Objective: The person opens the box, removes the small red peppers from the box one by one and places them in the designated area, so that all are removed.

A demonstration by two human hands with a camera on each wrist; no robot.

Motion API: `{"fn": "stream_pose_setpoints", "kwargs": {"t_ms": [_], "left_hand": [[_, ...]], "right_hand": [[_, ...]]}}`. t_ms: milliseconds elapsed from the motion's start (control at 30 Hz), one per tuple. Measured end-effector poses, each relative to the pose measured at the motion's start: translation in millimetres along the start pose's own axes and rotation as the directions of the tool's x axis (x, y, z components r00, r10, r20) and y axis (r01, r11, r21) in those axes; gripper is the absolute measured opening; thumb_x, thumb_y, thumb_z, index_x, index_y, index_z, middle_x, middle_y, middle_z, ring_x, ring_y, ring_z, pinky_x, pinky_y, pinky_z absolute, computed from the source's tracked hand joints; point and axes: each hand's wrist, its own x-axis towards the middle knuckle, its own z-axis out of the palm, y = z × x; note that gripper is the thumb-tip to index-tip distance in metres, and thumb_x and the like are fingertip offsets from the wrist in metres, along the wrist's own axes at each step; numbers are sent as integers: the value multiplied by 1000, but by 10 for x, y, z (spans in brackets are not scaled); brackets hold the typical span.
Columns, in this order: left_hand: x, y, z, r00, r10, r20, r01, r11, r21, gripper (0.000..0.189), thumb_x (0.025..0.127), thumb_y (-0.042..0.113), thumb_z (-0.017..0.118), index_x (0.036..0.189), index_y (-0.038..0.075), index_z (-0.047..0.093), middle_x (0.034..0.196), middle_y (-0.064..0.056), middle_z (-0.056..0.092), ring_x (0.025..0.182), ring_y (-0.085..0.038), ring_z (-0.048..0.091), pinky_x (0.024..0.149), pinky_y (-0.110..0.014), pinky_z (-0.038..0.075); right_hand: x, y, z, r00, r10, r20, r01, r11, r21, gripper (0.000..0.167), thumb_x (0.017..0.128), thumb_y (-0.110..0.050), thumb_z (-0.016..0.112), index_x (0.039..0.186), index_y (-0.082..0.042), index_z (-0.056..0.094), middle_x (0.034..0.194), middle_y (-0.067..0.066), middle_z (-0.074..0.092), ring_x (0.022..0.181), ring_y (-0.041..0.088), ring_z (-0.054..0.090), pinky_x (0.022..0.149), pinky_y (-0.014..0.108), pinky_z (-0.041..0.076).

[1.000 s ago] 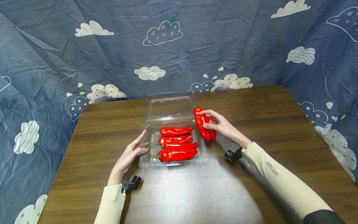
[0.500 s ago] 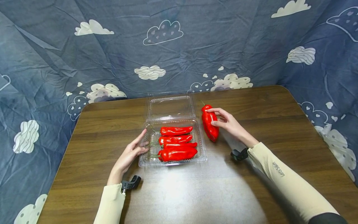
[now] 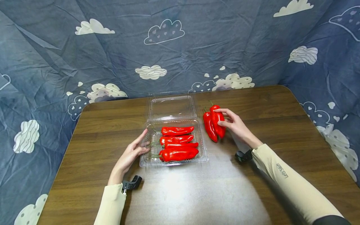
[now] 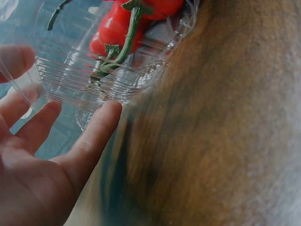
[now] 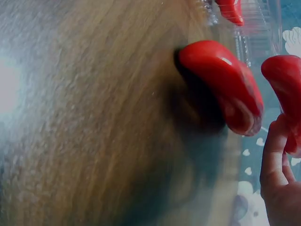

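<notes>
Against the left side of a clear plastic clamshell container (image 3: 203, 156), my left hand (image 3: 131, 154) rests with its fingers spread and fairly straight. The left wrist view shows the fingertips (image 4: 110, 109) at the ribbed plastic wall, near green pepper stems (image 4: 129, 40). Several long red peppers (image 3: 180, 154) lie crosswise in the container, stems toward the left hand. Right of it, my right hand (image 3: 234, 123) pinches a red pepper (image 3: 215, 116) between thumb and fingers, stem pointing away. Just left of that one lies a second red pepper (image 3: 209, 126) on the table, partly overlapped in the head view.
The container's hinged lid (image 3: 172, 107) lies folded back near the far edge of the wooden table (image 3: 270, 125). A dark blue cloth (image 3: 197, 47) with white clouds hangs behind. Dark wrist cameras (image 3: 132, 183) sit on both wrists.
My right hand has carried its pepper rightward, away from the container's right rim. The second pepper, mostly covered before, now shows beside it. The left hand has stayed in place.
</notes>
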Motion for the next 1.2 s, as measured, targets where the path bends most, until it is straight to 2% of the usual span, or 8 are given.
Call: {"fn": "stream_pose_setpoints", "kwargs": {"t_ms": [467, 867, 1200], "left_hand": [[-4, 2, 1, 1000, 6, -1, -6, 1000, 2, 68, 90, -10, 39, 153, 5, 16, 159, -7, 7, 133, -44, 28, 101, -31, 43], [-14, 1, -4, 1000, 15, 4, -15, 1000, -6, 68, 90, -10, 39, 152, 4, 15, 160, -5, 7, 133, -45, 27, 100, -30, 43], [-15, -3, -8, 1000, 19, 6, -19, 1000, -8, 68, 91, -10, 39, 152, 4, 16, 159, -7, 7, 134, -44, 27, 100, -29, 43]], "right_hand": [[-27, 108, -61, 996, 74, -53, -74, 997, -1, 44, 90, 0, 58, 132, 0, 47, 127, 27, 46, 82, 18, 59, 66, 23, 53], [-33, 173, -87, 989, 126, -71, -129, 991, -30, 46, 88, 0, 60, 133, 1, 47, 125, 28, 46, 82, 16, 57, 64, 22, 52], [-2, 231, -73, 988, 137, -72, -146, 979, -144, 49, 87, 0, 62, 134, 3, 47, 127, 28, 47, 94, 33, 52, 67, 20, 47]]}}
